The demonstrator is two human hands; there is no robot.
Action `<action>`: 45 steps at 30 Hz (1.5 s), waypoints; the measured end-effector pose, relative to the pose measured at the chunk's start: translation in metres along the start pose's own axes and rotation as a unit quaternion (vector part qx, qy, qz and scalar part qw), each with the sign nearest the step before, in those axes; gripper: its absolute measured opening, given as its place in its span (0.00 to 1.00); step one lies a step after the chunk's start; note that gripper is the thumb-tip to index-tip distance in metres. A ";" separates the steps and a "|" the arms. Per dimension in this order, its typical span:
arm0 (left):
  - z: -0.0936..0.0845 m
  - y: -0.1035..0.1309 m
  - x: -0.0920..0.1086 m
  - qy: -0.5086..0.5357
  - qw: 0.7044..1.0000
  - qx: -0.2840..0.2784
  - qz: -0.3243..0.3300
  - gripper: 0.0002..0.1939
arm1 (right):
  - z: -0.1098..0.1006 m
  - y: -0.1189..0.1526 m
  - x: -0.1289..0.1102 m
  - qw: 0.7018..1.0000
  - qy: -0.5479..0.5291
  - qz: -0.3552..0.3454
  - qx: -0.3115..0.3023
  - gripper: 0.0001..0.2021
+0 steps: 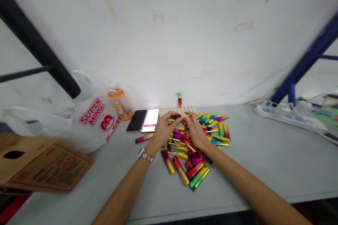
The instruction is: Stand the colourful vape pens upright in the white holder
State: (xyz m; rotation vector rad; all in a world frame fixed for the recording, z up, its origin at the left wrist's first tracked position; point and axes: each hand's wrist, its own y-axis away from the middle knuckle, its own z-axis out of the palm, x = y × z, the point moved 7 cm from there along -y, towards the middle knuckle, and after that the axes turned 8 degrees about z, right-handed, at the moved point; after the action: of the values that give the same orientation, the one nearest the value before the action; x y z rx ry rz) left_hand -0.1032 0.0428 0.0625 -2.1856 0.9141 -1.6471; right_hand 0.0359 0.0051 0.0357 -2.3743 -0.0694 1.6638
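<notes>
My left hand and my right hand meet over a pile of lighters. Their fingers are closed around a red lighter, pinched between both hands and partly covered by them. A bit of yellow shows at the right fingertips. The piled lighters are shiny, in red, gold, green, blue and purple, and lie flat at mixed angles. Behind the hands, a red-and-yellow lighter stands upright at a cream, studded-looking board. A watch is on my left wrist.
Left of the pile lie a dark device and a lit phone. An orange drink bottle, a white plastic bag and a cardboard box stand further left. A power strip lies at right, by a blue post.
</notes>
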 end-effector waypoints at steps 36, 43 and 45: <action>-0.066 -0.085 -0.083 -0.399 0.912 -0.066 0.061 0.12 | -0.002 -0.006 0.001 0.998 0.054 -0.023 0.014 0.20; -0.065 -0.077 -0.070 -0.383 0.921 -0.037 0.065 0.11 | 0.020 -0.017 -0.017 0.963 0.247 -0.106 -0.023 0.07; -0.065 -0.075 -0.069 -0.387 0.919 -0.027 0.067 0.10 | 0.035 -0.020 -0.027 0.939 0.303 -0.150 -0.060 0.06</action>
State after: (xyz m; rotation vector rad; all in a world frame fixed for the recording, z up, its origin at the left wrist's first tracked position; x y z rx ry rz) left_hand -0.1498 0.1536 0.0715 -2.4212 0.8285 -0.5779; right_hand -0.0041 0.0258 0.0540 -2.6885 -0.4046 0.7702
